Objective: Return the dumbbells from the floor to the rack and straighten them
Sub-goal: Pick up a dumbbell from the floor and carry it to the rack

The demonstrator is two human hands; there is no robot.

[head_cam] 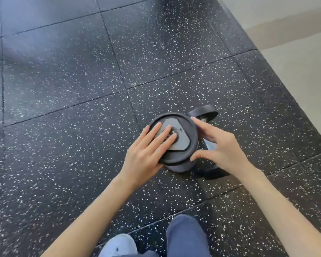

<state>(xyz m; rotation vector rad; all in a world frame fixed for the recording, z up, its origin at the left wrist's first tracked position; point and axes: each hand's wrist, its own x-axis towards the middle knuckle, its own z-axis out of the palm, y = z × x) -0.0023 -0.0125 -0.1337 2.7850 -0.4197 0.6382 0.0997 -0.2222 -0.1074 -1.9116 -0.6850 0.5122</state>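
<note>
Dumbbell (183,140) stands on end on the floor (63,71), which is black rubber tiling flecked white, with seams visible. The upper head is a round, matte black disc with a grey, flat, angular inset plate; a small marking on the plate is illegible. Left hand (146,151) lies flat on this face, fingers (161,134) straight and spread. Right hand (222,145) clasps the disc's rim, fingers and thumb curved around it. The handle and lower head are largely hidden beneath. Dark curved parts (205,112) behind the disc cannot be identified. A shoe (119,245) is cut off at the bottom edge.
</note>
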